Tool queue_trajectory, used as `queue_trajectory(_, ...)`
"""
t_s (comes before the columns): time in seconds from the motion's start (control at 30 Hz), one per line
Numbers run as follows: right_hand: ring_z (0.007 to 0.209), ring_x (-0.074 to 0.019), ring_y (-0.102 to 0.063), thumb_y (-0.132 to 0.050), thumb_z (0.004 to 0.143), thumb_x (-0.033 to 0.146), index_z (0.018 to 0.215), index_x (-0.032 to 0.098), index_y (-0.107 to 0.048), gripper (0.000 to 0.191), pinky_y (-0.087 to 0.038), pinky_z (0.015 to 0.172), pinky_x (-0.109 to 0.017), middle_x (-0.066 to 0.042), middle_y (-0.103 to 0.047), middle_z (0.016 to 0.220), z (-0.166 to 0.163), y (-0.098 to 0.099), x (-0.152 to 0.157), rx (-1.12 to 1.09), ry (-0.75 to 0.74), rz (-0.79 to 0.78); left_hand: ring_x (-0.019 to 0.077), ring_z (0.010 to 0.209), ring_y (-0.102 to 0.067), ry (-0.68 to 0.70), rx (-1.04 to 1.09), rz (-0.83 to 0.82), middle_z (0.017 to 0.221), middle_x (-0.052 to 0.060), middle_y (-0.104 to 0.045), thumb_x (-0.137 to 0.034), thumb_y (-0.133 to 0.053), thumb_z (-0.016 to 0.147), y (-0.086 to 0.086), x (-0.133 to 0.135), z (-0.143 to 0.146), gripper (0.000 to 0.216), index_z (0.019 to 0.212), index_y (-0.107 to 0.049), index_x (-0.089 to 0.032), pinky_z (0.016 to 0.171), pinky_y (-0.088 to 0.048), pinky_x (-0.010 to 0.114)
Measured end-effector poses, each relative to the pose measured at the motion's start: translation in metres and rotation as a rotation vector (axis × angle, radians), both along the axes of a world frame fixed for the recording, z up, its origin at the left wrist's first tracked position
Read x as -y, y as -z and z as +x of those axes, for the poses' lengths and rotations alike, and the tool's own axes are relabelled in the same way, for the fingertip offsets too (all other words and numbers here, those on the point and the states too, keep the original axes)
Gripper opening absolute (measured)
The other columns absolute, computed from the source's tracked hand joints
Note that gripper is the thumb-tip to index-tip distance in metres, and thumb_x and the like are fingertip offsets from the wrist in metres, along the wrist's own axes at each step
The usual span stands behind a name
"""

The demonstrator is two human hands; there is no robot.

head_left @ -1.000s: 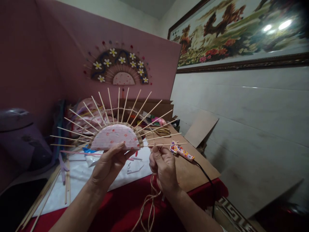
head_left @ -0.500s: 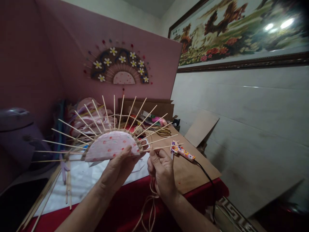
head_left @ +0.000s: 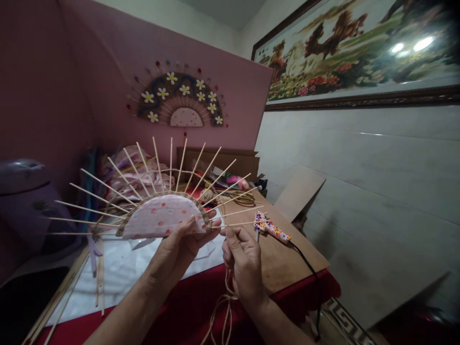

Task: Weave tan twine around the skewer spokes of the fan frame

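My left hand (head_left: 183, 239) grips a half-round fan frame by its lower right part, thumb on the front and fingers behind. The frame's base (head_left: 158, 218) is covered in pink fabric with red spots. Thin wooden sticks (head_left: 196, 167) spread outward from its curved edge, and twine is woven along that edge. Just right of the base, my right hand (head_left: 242, 254) pinches jute twine (head_left: 227, 282) near the lowest right stick. The twine's loose length hangs in loops below this hand. Part of it is hidden by the fingers.
A flower-patterned glue gun (head_left: 271, 226) lies on brown board (head_left: 287, 261) at the right, its black cord trailing over the table edge. Loose sticks (head_left: 63, 297) lie at the left on white paper. A finished flowered fan (head_left: 185, 98) hangs on the pink panel behind.
The fan frame has tilted slightly, its left side lower on the base and its left sticks shifted. My right hand has moved slightly down, still pinching the twine.
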State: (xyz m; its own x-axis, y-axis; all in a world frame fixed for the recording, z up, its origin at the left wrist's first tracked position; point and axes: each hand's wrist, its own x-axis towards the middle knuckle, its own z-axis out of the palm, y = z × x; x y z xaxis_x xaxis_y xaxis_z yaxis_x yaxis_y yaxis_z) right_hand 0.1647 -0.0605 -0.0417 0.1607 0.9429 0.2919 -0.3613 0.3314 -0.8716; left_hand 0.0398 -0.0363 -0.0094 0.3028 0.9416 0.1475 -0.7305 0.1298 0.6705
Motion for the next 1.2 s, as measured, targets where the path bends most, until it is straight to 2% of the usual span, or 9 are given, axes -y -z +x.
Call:
queue_trajectory(0.23,0.041,-0.0054,-0.023,-0.053,0.086,0.037,0.073,0.018,-0.051,0.023,-0.019,0.04,-0.019,0.009,-0.034,0.047,-0.001,0.0021,-0.0001,0.026,0.017,0.017,0.0274,0.096,-0.064,-0.008,0.014,-0.023,0.104,0.011,-0.07,-0.017,-0.058,0.078,-0.0014,0.0004,-0.0001,0.017,0.088,-0.071,-0.014,0.091,-0.047,0.042)
queue_trajectory(0.4,0.04,-0.0053,-0.023,-0.054,0.085,0.038,0.075,0.017,-0.051,0.023,-0.018,0.039,-0.019,0.009,-0.033,0.045,-0.0031,-0.0009,0.0002,0.026,0.018,0.004,0.0247,0.095,-0.064,0.014,0.007,-0.021,0.081,0.008,-0.073,-0.013,-0.061,0.076,0.0015,0.0007,-0.0011,0.014,0.066,-0.071,-0.013,0.094,-0.045,0.038)
queue_trajectory(0.6,0.039,-0.0046,-0.022,-0.056,0.083,0.037,0.077,0.018,-0.051,0.021,-0.017,0.037,-0.018,0.01,-0.033,0.045,-0.0053,0.001,-0.0013,-0.025,0.011,-0.002,0.0242,0.1,-0.062,0.015,0.035,-0.013,0.098,0.01,-0.071,-0.015,-0.056,0.078,-0.0006,0.0011,-0.0019,0.017,0.085,-0.072,-0.013,0.094,-0.045,0.039)
queue_trajectory(0.77,0.039,-0.0043,-0.022,-0.056,0.083,0.038,0.075,0.017,-0.051,0.023,-0.016,0.037,-0.018,0.01,-0.032,0.045,-0.006,0.0023,-0.0021,-0.033,-0.003,-0.009,0.0237,0.097,-0.063,0.075,0.065,-0.001,0.098,0.011,-0.071,-0.021,-0.049,0.083,-0.0018,0.001,-0.0022,0.023,0.088,-0.071,-0.013,0.093,-0.045,0.041)
queue_trajectory(0.97,0.039,-0.0041,-0.022,-0.057,0.083,0.038,0.072,0.017,-0.053,0.024,-0.018,0.037,-0.018,0.009,-0.034,0.046,-0.0045,-0.0008,-0.002,-0.006,0.019,-0.007,0.0289,0.101,-0.061,0.157,0.044,-0.026,0.098,0.016,-0.07,-0.034,-0.044,0.086,-0.0001,0.0021,-0.0029,0.037,0.088,-0.071,-0.009,0.095,-0.042,0.041)
queue_trajectory(1.1,0.04,-0.0036,-0.024,-0.058,0.083,0.036,0.071,0.016,-0.053,0.023,-0.019,0.037,-0.018,0.008,-0.037,0.049,-0.0032,-0.0001,-0.0024,0.0,0.018,-0.005,0.0279,0.102,-0.061,0.15,0.031,-0.007,0.101,0.016,-0.07,-0.027,-0.046,0.086,0.0014,0.0022,-0.0027,0.031,0.081,-0.073,-0.011,0.097,-0.041,0.039)
queue_trajectory(1.2,0.041,-0.0034,-0.024,-0.058,0.083,0.035,0.073,0.016,-0.055,0.022,-0.019,0.037,-0.018,0.008,-0.037,0.05,-0.0023,0.0018,-0.0028,0.006,0.008,0.003,0.0274,0.103,-0.06,0.139,0.009,-0.008,0.103,0.016,-0.069,-0.022,-0.047,0.086,0.0018,0.0015,-0.0023,0.028,0.087,-0.072,-0.01,0.097,-0.041,0.039)
